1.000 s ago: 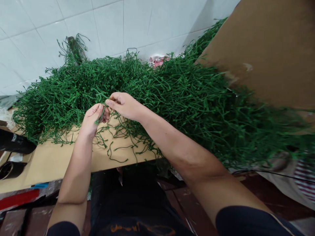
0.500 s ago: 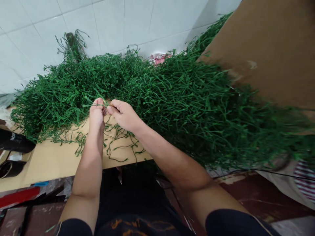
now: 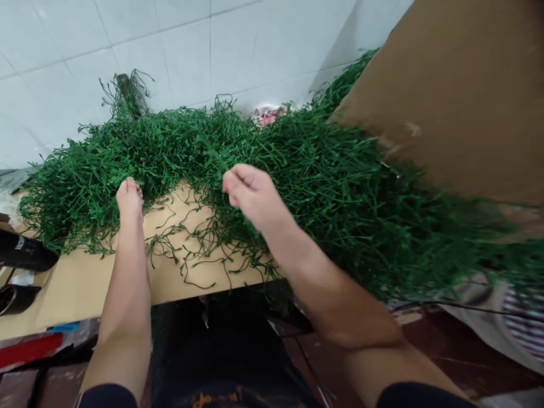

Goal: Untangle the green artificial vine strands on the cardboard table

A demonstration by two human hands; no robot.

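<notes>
A long heap of thin green strands with small knobbed tips (image 3: pixel 297 164) lies across a cardboard sheet (image 3: pixel 85 283). My left hand (image 3: pixel 130 195) is closed at the heap's left front, its fingers curled. What it holds, if anything, is hidden. Held above the middle of the heap, my right hand (image 3: pixel 250 190) has its thumb and fingers pinched together. A blurred green strand (image 3: pixel 210 150) seems to stick out from its fingertips, up and to the left. Between my two arms, loose strands (image 3: pixel 191 249) lie scattered on the cardboard.
A large brown cardboard panel (image 3: pixel 459 102) leans at the right. At the left edge are a black cylinder (image 3: pixel 25 249) and a roll of dark tape (image 3: pixel 17 299). A white tiled wall (image 3: pixel 182 51) stands behind. Something pink and white (image 3: pixel 268 116) shows behind the heap.
My hands were together, holding green strands between them. They have moved apart, the left hand leftward and the right hand rightward. The view has shifted slightly.
</notes>
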